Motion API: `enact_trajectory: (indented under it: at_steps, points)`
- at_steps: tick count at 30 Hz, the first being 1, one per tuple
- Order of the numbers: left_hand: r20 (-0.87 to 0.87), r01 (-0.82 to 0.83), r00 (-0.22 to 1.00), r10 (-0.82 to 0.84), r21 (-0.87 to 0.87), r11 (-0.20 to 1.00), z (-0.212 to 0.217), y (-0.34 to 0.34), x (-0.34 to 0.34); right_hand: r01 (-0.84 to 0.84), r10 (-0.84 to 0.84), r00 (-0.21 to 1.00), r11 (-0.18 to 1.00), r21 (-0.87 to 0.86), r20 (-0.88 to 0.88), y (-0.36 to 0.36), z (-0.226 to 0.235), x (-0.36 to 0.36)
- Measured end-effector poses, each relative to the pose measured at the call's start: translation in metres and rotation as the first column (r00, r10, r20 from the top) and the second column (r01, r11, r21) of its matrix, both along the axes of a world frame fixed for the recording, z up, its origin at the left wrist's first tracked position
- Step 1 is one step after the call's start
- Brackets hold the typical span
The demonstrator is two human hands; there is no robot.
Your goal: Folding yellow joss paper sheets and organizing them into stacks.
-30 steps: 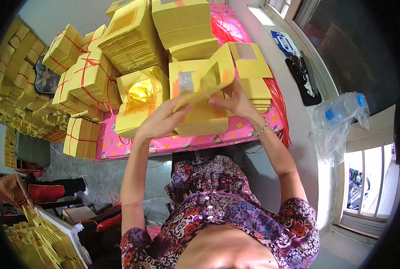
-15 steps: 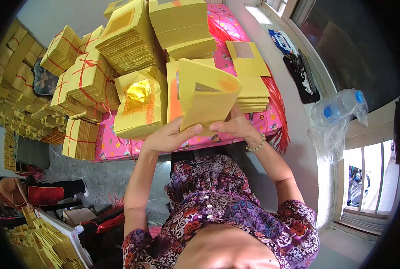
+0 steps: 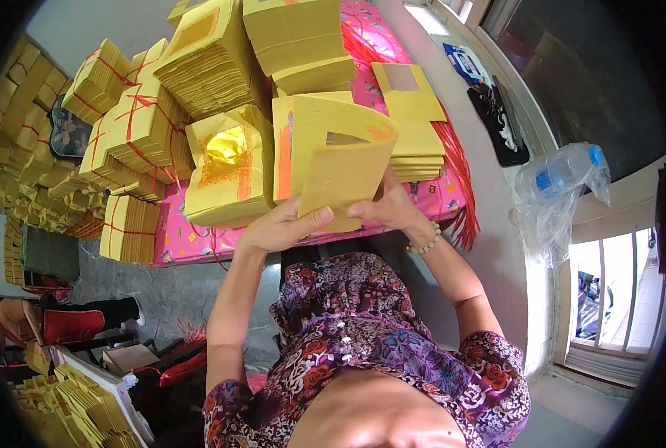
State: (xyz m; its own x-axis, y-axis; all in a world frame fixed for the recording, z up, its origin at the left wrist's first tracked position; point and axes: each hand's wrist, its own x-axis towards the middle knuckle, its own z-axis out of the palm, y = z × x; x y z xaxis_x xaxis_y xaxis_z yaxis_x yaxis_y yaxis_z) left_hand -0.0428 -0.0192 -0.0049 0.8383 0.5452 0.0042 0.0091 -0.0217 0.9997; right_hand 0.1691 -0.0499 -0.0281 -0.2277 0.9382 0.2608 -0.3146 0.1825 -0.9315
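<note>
A thin sheaf of yellow paper sheets (image 3: 342,175) is bent over in a rounded curve between my hands, with an orange patch near its upper right. My left hand (image 3: 282,225) grips its lower left side, thumb across the front. At the lower right, my right hand (image 3: 389,207) pinches it, thumb on the front and fingers mostly hidden behind. Behind the sheaf lies a yellow paper stack with an orange stripe (image 3: 282,160). Left of this stands a thick yellow stack (image 3: 232,207) topped with shiny gold foil (image 3: 227,148).
A pink patterned cover (image 3: 191,250) lies over the table. Tall yellow paper stacks (image 3: 213,82) and red-tied bundles (image 3: 142,131) stand at left and back. Red strands (image 3: 463,201) hang at the right edge. A bagged plastic bottle (image 3: 557,179) rests on the windowsill; another person (image 3: 72,322) is at lower left.
The sheaf's upper part has changed from a sharper fold to a rounder curve. Both hands keep their grip in nearly the same place.
</note>
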Motion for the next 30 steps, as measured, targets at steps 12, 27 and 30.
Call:
enact_trajectory:
  at_steps: [12,27,30]
  points:
    - [0.195,-0.612,0.775,0.601,0.467,0.638,0.007,-0.004,0.032,0.252,-0.256,0.964,0.966,0.05,0.075,0.011,0.002,0.0]
    - [0.423,-0.599,0.752,0.506,0.116,0.793,-0.028,0.039,0.055,0.303,-0.311,0.944,0.949,0.086,0.112,0.046,-0.006,0.006]
    - [0.424,-0.621,0.735,0.529,0.106,0.777,-0.03,0.037,0.059,0.299,-0.305,0.946,0.952,0.069,0.112,0.049,-0.011,0.008]
